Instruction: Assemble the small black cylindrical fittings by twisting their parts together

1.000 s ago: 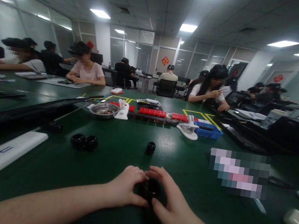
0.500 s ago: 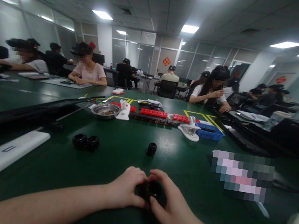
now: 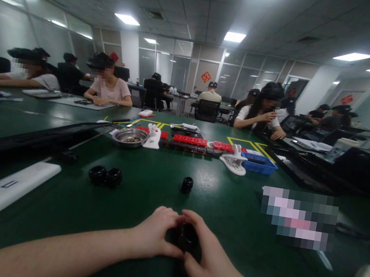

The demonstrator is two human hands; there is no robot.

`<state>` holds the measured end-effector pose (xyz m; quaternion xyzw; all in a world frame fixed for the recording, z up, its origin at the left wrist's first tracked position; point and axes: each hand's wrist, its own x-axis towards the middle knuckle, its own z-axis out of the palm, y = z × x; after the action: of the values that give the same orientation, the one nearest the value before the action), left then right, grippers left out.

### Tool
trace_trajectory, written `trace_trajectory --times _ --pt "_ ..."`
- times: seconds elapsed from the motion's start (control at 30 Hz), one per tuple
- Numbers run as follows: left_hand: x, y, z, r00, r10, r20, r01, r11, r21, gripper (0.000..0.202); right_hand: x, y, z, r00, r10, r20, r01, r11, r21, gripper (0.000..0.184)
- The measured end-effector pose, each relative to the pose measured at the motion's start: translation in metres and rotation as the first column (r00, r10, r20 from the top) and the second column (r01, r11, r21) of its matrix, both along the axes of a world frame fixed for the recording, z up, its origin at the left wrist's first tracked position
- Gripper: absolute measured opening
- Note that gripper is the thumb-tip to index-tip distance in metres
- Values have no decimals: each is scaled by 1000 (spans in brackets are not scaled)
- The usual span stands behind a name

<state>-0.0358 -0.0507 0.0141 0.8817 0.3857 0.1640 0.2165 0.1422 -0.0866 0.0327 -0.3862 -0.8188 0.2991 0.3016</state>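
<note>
Low over the near part of the green table (image 3: 140,197), my two hands meet around a glossy black hollow cylindrical part (image 3: 187,236). My left hand (image 3: 156,230) closes on its left side, thumb in front and fingers behind. From the right, my right hand (image 3: 212,250) curves round the same part, with its thumb at the near edge and its fingers at the far edge. A similar black part (image 3: 187,185) stands alone just beyond my hands. Two more, a left one (image 3: 97,174) and a right one (image 3: 114,177), stand side by side to the left.
A metal bowl (image 3: 130,138) of small pieces, white clamp-like stands (image 3: 233,162), red strips (image 3: 190,140) and a blue tray (image 3: 258,164) line the table's middle. At left lie a long black panel (image 3: 30,140) and a white device (image 3: 8,190). Several people sit beyond.
My right hand has shifted very slightly around the black part, its thumb a little lower. My left hand keeps its place, and the other black parts stay put.
</note>
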Motion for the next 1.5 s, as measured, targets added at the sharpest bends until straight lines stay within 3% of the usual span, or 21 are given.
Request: trace_trajectory --times 0.07,0.27,0.4,0.5,0.57,0.77,0.9,1.03,1.1,1.27,1.37,1.5 --pt "0 0 0 1000 -6 14 6 1000 -1 43 2 0 2 1000 2 16 -3 1000 23 70" --pt "0 1 -2 1000 -14 -4 14 999 32 37 -1 7 -2 975 -223 -2 223 972 76 57" --pt "0 0 -1 1000 5 -15 -5 1000 17 34 -2 4 -1 990 -140 -11 140 989 49 46" --pt "0 0 0 1000 -2 1 2 1000 3 42 0 -1 4 1000 -10 3 10 997 73 58" --pt "-1 0 -1 1000 -1 20 1 1000 1 45 2 -2 6 999 3 37 -7 994 113 63" --pt "0 2 -5 1000 -24 8 24 999 28 38 0 7 0 970 -234 61 230 971 70 50" --pt "-1 2 -5 1000 -18 -3 18 999 43 36 0 8 2 989 -131 73 132 991 -11 40" --pt "-1 1 -3 1000 -2 6 2 1000 24 41 5 4 5 999 -9 38 8 999 33 59" --pt "-1 1 -2 1000 -8 19 7 1000 19 41 5 4 3 998 -50 27 47 996 82 63" --pt "-1 1 -2 1000 -13 4 13 1000 16 35 -1 7 -4 986 -166 12 164 980 109 53" --pt "0 1 -1 1000 -9 10 9 1000 6 34 -3 7 -4 994 -112 -3 111 988 107 43" --pt "-1 2 -2 999 -9 48 9 1000 7 44 0 3 -1 1000 14 -8 -12 988 153 65"
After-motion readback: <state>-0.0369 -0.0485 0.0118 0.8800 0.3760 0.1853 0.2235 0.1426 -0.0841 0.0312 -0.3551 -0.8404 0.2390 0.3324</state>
